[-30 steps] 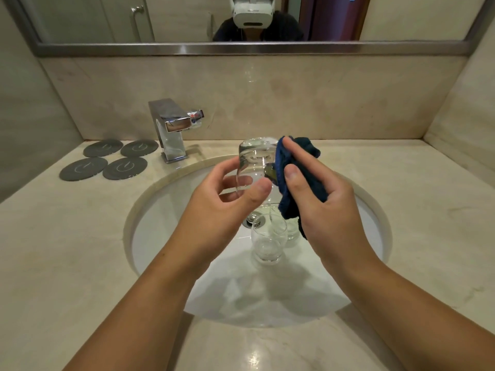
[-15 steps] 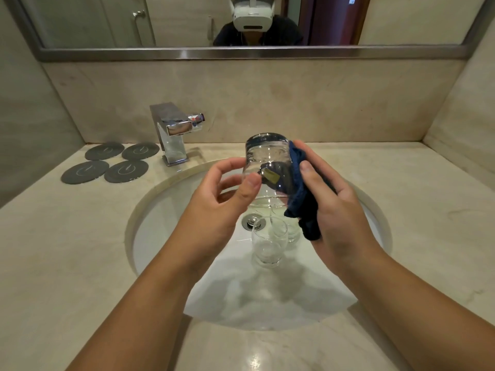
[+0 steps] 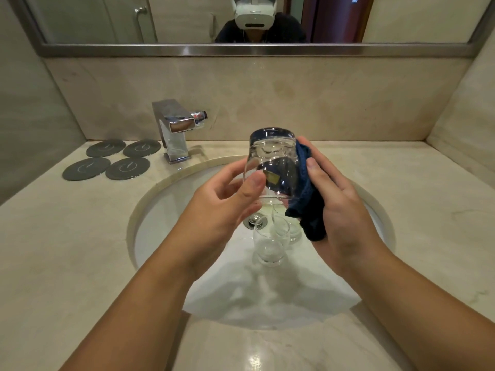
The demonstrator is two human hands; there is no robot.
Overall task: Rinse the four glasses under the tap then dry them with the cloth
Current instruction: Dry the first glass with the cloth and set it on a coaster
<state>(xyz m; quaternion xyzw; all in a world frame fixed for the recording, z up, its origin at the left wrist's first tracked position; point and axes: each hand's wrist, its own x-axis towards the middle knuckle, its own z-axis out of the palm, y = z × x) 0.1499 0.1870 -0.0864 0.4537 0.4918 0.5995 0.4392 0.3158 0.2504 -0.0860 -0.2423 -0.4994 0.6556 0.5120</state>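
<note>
A clear glass [image 3: 273,159] is held upside down above the sink, its base pointing up. My left hand [image 3: 222,207] pinches its rim end between thumb and fingers. My right hand [image 3: 340,210] grips a dark blue cloth [image 3: 308,207] and presses it against the glass's right side. Down in the white basin [image 3: 166,236], near the drain [image 3: 254,220], stand more glasses: one [image 3: 270,245] in front and another [image 3: 290,228] behind it, partly hidden by the cloth. The chrome tap [image 3: 174,129] at the back left runs no water.
Several dark round coasters [image 3: 112,159] lie on the marble counter [image 3: 67,250] left of the tap. A mirror [image 3: 187,20] hangs above the backsplash, and walls close in on both sides.
Both hands lifted the glass a little and tipped its base further up. The cloth slid round to the glass's right side.
</note>
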